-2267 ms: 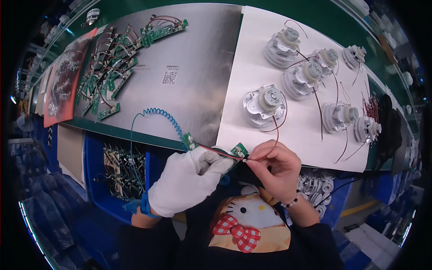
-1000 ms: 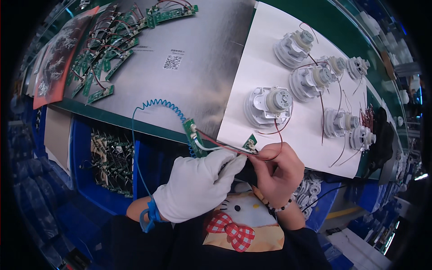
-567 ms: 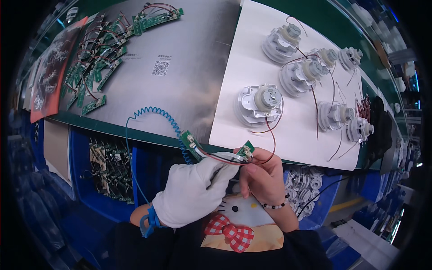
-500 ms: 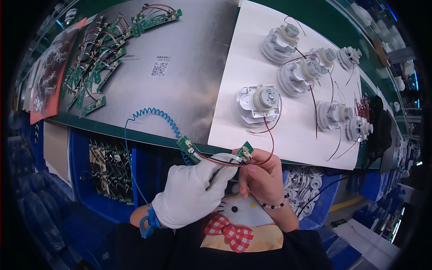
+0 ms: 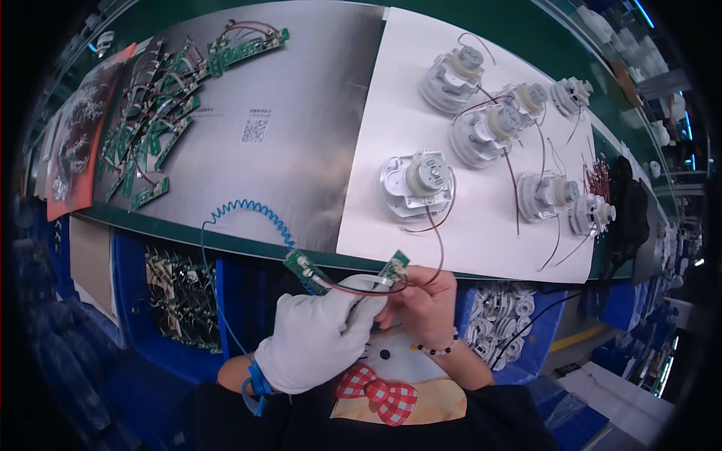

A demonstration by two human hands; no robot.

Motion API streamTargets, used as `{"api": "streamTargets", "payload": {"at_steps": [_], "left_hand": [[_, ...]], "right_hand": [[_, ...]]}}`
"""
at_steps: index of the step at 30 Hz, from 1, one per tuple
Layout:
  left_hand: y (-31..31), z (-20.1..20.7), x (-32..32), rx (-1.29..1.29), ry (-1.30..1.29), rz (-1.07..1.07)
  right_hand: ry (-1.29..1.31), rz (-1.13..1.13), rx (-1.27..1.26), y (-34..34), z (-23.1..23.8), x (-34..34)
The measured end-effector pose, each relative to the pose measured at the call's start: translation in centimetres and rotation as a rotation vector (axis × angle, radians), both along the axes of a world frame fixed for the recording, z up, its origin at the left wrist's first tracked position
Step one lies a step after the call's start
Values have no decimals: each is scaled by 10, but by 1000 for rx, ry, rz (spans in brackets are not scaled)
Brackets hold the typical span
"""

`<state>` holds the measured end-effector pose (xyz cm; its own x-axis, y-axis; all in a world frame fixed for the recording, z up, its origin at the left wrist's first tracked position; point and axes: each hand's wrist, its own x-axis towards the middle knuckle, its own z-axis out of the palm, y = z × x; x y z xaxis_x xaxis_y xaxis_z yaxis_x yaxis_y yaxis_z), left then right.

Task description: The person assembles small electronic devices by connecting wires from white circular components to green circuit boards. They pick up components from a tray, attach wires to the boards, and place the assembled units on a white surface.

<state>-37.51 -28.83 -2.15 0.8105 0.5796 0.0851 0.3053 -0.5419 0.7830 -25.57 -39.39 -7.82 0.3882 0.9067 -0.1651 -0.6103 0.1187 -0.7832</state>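
My left hand (image 5: 312,342), in a white glove with a blue wrist strap, is closed on a circuit board assembly. Its longer green circuit board (image 5: 307,272) sticks up past my fingers, and a smaller green board (image 5: 394,266) stands at the other end. Black and red wires join the two boards. My bare right hand (image 5: 425,304) pinches close to the small board, on a thin dark red wire (image 5: 439,248) that loops up to the nearest white motor unit (image 5: 417,186). The wire's tip is hidden by my fingers.
More motor units (image 5: 485,134) stand on the white sheet (image 5: 368,225). A pile of wired circuit boards (image 5: 162,120) lies on the metal plate (image 5: 301,98), beside an orange-edged bag (image 5: 71,143). Below the table edge are blue bins (image 5: 135,331) with boards and white plastic parts (image 5: 500,319). A coiled blue cord (image 5: 252,207) runs from the strap.
The whole view has shifted slightly, moving the table items left. Both hands stay together at the small board, with my right fingers now closed more tightly around the wire.
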Motion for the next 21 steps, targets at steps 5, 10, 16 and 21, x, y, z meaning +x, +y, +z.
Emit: {"api": "streamTargets", "payload": {"at_steps": [5, 10, 16, 21], "left_hand": [[3, -9, -9, -278, -42, 99], [14, 4, -17, -498, 34, 308], [19, -3, -16, -272, -42, 206], [18, -4, -14, -252, -86, 203]], "right_hand": [[-92, 109, -203, 5, 14, 4], [-1930, 16, 32, 16, 32, 53], [-2424, 407, 178, 26, 45, 81], [-2335, 443, 420, 32, 74, 83]]}}
